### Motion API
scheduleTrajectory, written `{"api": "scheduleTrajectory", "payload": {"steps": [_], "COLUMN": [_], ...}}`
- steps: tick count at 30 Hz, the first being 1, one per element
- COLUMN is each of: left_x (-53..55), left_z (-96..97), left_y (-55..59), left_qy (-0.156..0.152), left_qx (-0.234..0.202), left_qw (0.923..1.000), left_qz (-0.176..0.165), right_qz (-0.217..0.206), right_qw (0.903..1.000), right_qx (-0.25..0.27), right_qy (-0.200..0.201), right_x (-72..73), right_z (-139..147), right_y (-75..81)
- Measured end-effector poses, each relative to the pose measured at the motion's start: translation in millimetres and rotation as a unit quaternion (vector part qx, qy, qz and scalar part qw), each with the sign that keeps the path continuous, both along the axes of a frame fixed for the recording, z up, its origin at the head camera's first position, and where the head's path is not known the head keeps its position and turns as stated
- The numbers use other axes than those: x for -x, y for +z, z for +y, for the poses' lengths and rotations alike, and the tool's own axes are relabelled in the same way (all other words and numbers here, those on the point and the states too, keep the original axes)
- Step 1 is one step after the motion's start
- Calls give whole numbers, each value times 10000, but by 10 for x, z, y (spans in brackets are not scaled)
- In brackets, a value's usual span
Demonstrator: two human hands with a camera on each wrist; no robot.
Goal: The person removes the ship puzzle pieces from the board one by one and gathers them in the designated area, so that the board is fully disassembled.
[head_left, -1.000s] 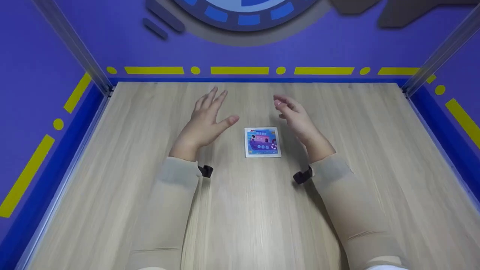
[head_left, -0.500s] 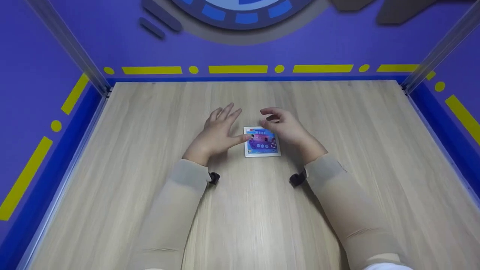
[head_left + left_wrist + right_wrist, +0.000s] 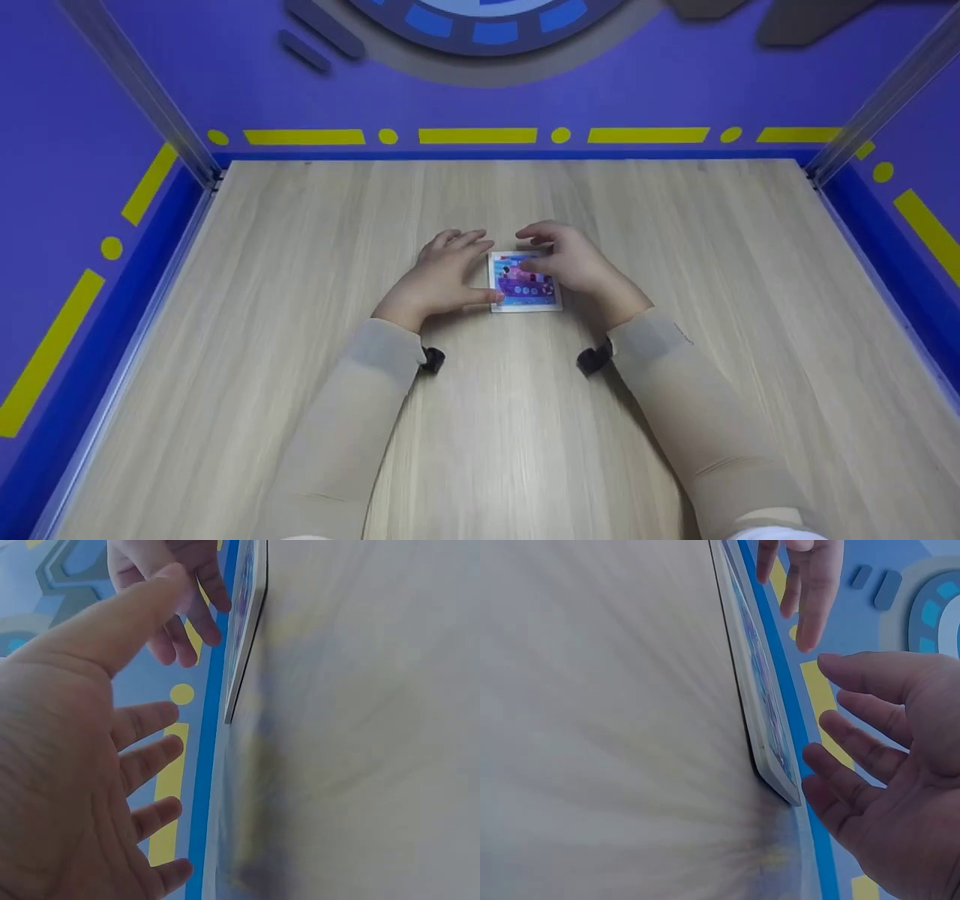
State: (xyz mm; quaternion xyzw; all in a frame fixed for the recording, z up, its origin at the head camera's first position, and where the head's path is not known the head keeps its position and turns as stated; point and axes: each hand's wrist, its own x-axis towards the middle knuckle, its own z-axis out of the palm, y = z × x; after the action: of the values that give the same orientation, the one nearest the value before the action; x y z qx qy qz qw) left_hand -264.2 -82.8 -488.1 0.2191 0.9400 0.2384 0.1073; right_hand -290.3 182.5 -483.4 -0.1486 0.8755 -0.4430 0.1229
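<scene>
my left hand [image 3: 441,282], right hand [image 3: 576,259] wide, holding nothing; flank picture tile [image 3: 526,292], presumably to reach both side edges; table [image 3: 495,420] bears it flat.

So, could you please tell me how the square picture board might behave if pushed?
The picture board looks stiff, judging by its straight edges. Lying flat on the table, it would probably slide rather than roll.

Light wood-grain surface [image 3: 495,420] is carrying one white-edged square board [image 3: 531,299], lying flat and showing what looks like a pink-and-purple boat [image 3: 525,287].
</scene>
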Motion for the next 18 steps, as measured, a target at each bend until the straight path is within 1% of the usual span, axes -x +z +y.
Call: {"api": "scheduleTrajectory", "payload": {"steps": [8,12,15,18], "left_x": [-11,-10,-7,-3], "left_z": [-33,-27,-27,-25], "left_y": [-72,-98,-94,-81], "left_qy": [-42,-124,-148,-163], "left_qx": [51,128,172,192], "left_qw": [9999,9998,9997,9996], "left_qz": [-129,-102,-118,-161], "right_qz": [290,235,175,126], "right_qw": [9990,9979,9970,9963], "right_qx": [-306,-555,-685,-781], "right_qy": [127,226,318,324], "right_x": [-10,5,27,35], "right_z": [-57,-51,-51,-56], "right_y": [-52,-84,-103,-99]}}
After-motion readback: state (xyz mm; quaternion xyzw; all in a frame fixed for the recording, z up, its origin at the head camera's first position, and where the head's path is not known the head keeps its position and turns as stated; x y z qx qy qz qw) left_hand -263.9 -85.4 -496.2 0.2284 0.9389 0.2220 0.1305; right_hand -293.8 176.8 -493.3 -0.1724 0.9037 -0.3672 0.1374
